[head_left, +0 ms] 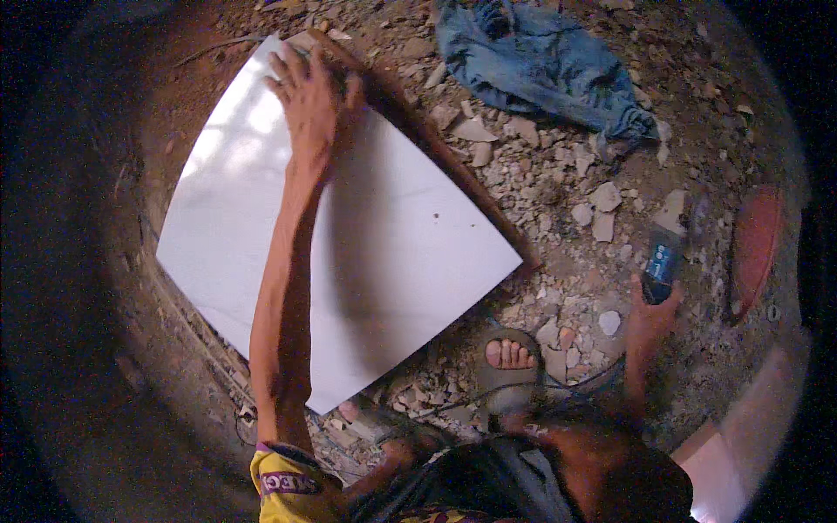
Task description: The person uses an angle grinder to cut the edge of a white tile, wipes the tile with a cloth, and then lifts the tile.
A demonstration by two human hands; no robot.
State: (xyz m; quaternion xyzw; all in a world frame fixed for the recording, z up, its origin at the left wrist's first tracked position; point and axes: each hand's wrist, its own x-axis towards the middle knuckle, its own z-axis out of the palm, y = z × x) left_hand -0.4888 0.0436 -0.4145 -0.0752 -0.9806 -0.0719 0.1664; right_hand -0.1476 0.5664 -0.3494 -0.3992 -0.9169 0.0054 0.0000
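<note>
A large white tile (pixel 418 253), glossy on its far left part, lies at an angle in front of me. My left hand (pixel 309 91) rests near its far corner, fingers spread, and my forearm reaches across the sheet and casts a shadow. Off to the right, my right hand (pixel 656 309) is closed around the near end of a dark handheld power tool (pixel 660 261) with a blue label. The tool is held over the rubble, apart from the tile. Its exact kind is hard to make out, and its far end blends into the ground.
Broken tile pieces and stones (pixel 602 209) cover the ground. A crumpled blue denim cloth (pixel 540 65) lies at the far right. A reddish oval object (pixel 757 248) is at the right edge. My sandalled foot (pixel 512 357) stands by the tile's near edge, with a dark cable (pixel 580 383) beside it.
</note>
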